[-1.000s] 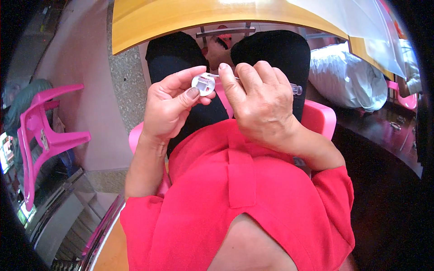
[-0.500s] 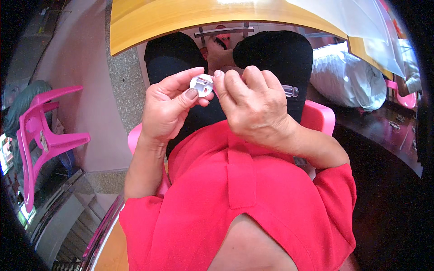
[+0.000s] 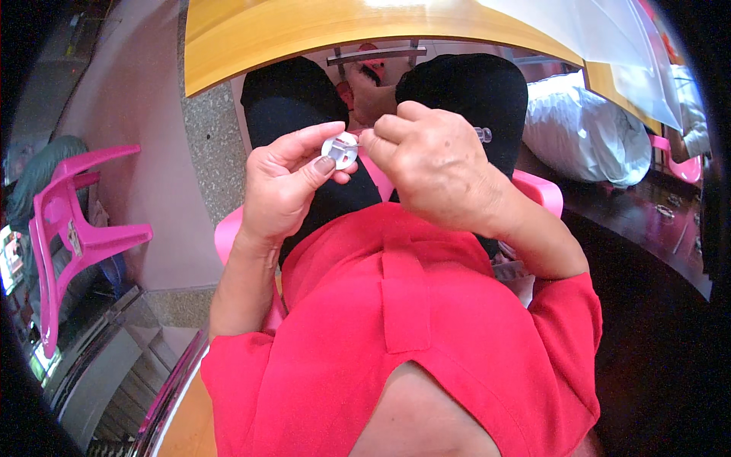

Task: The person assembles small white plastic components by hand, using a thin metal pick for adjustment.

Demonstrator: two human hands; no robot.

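Note:
A small round white plastic part [image 3: 339,151], with recesses on its face, is pinched between the thumb and fingers of my left hand [image 3: 285,179]. My right hand [image 3: 438,167] is closed around a screwdriver with a clear handle [image 3: 485,135], whose end sticks out beyond the knuckles. Its thin metal shaft reaches left from my right fingertips to the face of the white part. The exact spot where the tip touches is too small to make out. Both hands are held above my lap, over the dark trousers.
A wooden table edge [image 3: 381,30] curves across the top, with translucent plastic sheeting [image 3: 617,46] at its right. Beneath it stands a stuffed white bag [image 3: 586,133]. Another person's arm [image 3: 676,145] shows at far right. A pink plastic chair [image 3: 57,221] is on the left.
My right hand has turned and its knuckles have risen a little, with less of the clear handle showing now. My left hand and the white part have barely shifted.

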